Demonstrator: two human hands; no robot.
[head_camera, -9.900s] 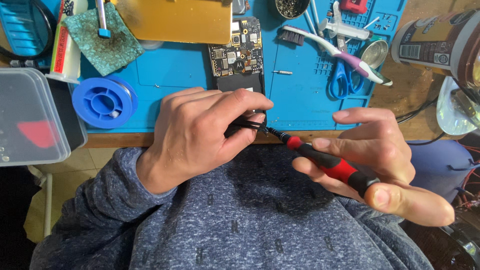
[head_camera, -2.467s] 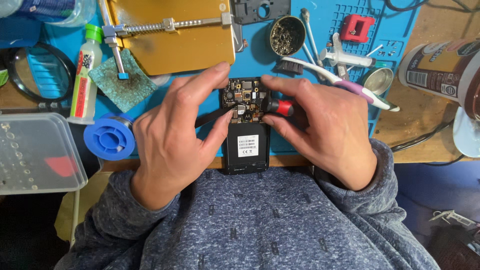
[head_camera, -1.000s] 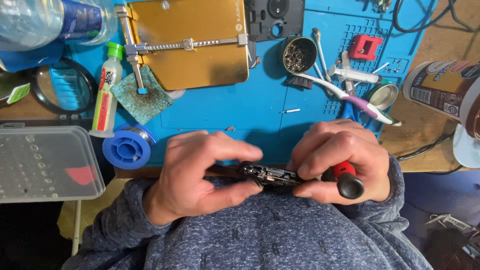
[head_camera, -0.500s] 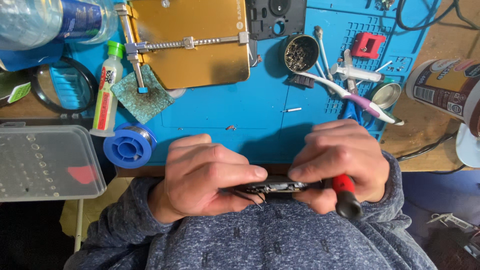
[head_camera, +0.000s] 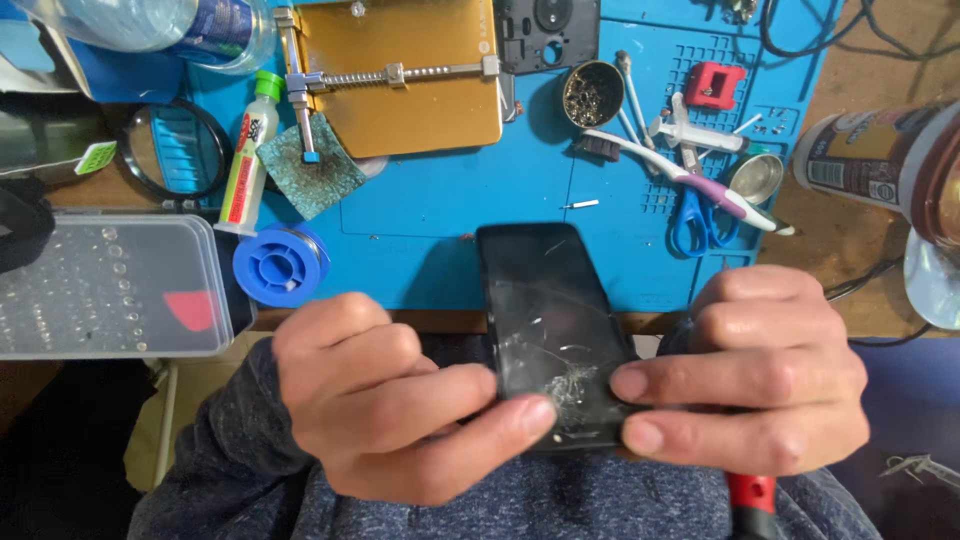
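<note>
A black phone (head_camera: 548, 315) with a cracked screen faces up, its far end over the near edge of the blue work mat (head_camera: 430, 230). My left hand (head_camera: 385, 400) grips its near left edge with fingers and thumb. My right hand (head_camera: 755, 385) pinches the near right edge with two fingertips. That same hand also keeps a red-handled screwdriver (head_camera: 752, 503) tucked under the palm, only its handle end showing at the bottom.
On the mat lie a gold clamp plate (head_camera: 400, 75), a blue solder spool (head_camera: 280, 265), a glue bottle (head_camera: 248, 155), a small tin of bits (head_camera: 592, 95), blue scissors (head_camera: 695, 215) and a toothbrush. A clear parts box (head_camera: 105, 285) sits left, a brown jar (head_camera: 880, 160) right.
The phone has been turned from edge-on to screen-up and lifted further over the mat. Both hands shifted to its near end.
</note>
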